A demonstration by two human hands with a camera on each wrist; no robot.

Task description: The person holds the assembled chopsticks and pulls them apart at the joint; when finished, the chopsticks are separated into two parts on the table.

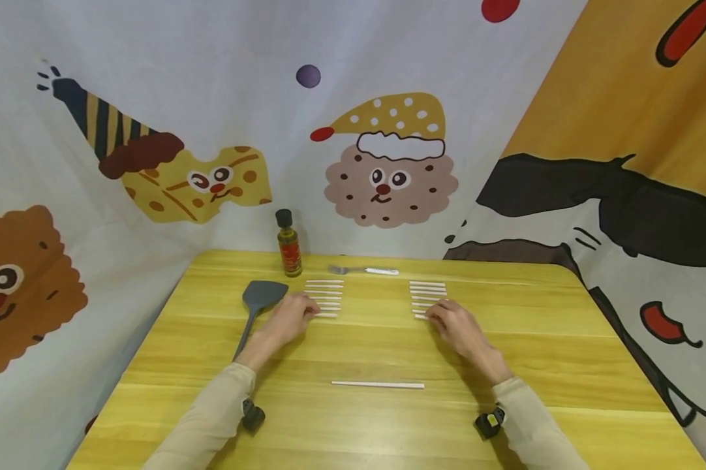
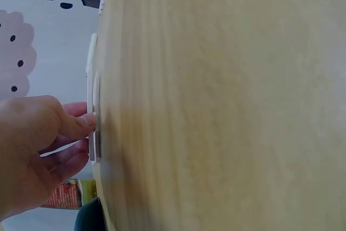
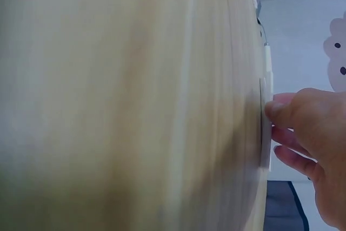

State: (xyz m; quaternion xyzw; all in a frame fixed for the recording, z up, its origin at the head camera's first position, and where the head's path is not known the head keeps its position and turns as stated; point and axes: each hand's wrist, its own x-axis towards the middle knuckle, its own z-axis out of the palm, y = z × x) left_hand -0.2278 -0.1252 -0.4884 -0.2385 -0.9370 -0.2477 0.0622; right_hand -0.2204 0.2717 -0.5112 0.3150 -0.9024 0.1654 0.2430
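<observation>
Two rows of short white sticks lie across the table, a left row [image 1: 323, 292] and a right row [image 1: 428, 287]. At the near end of the left row, my left hand [image 1: 291, 314] pinches the outer part of a short white stick [image 2: 97, 93] between thumb and fingers. My right hand [image 1: 457, 326] does likewise on the other side, its thumb and fingers pinching a short white stick [image 3: 263, 93] at the near end of the right row. Closer to me, a single longer white chopstick [image 1: 378, 384] lies sideways, touched by neither hand.
A dark grey spatula [image 1: 263, 294] lies left of my left hand, its handle partly behind the forearm. Behind the rows are a fork [image 1: 381, 271] with a white handle and a dark-capped bottle [image 1: 290, 253]. A printed cloth [image 1: 306, 117] hangs along the table's [image 1: 506, 281] back edge.
</observation>
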